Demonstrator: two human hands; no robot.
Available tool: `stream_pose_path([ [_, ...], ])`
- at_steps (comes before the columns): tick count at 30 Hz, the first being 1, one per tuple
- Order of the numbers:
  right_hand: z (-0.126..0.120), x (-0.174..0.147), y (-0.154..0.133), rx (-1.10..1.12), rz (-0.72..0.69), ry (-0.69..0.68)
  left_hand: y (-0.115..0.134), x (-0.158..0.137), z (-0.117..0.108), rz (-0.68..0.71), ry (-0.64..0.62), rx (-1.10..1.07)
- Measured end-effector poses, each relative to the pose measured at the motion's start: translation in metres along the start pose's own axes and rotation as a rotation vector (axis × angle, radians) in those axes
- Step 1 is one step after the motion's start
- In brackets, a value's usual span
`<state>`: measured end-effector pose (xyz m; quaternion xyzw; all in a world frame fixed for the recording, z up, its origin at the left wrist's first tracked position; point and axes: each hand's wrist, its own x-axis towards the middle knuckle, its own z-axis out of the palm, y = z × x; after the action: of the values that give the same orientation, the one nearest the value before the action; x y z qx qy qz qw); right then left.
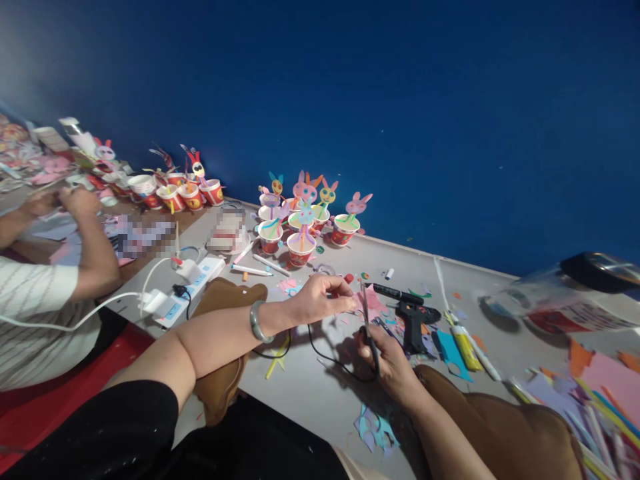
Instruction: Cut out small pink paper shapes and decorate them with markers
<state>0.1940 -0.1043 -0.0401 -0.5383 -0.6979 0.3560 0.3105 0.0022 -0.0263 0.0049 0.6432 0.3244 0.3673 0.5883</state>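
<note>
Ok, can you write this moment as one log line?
left hand: pinching pink paper | right hand: holding scissors, blades at paper | glue gun: on table

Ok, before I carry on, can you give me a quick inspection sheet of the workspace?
Surface: grey table, strewn with paper scraps around the hands.
Work in hand: pink paper at the blades of the scissors.
Clutter: black glue gun, yellow tube and a pile of coloured paper at the right edge.
Hands: left hand pinches the pink paper; right hand holds the scissors.
Cables: black cord runs across the table below the hands; power strip with plugs in it on the left.
Surroundings: blue wall behind paper cups with rabbit-like figures; a co-worker's hands at far left.
</note>
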Motion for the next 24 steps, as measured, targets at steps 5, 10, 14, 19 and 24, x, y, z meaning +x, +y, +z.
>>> stream_pose_path([
  [5, 0.0003, 0.0004, 0.0015, 0.003, -0.003, -0.006, -0.0029, 0.0014, -0.0021, 0.036, 0.006, 0.012],
  [10, 0.0008, -0.0005, 0.001, 0.017, -0.006, 0.002, -0.005, 0.0019, -0.0025, 0.072, 0.017, 0.016],
  [14, 0.0004, -0.0008, -0.0003, 0.011, -0.008, 0.0, -0.0047, 0.0022, -0.0023, 0.071, 0.029, 0.017],
  [19, -0.0009, -0.0004, -0.0024, -0.006, -0.01, -0.008, -0.0037, 0.0029, -0.0033, 0.045, 0.006, 0.017],
  [24, -0.0009, -0.0004, -0.0025, 0.002, -0.01, -0.011, -0.0013, 0.0028, -0.0043, 0.031, -0.014, 0.014],
])
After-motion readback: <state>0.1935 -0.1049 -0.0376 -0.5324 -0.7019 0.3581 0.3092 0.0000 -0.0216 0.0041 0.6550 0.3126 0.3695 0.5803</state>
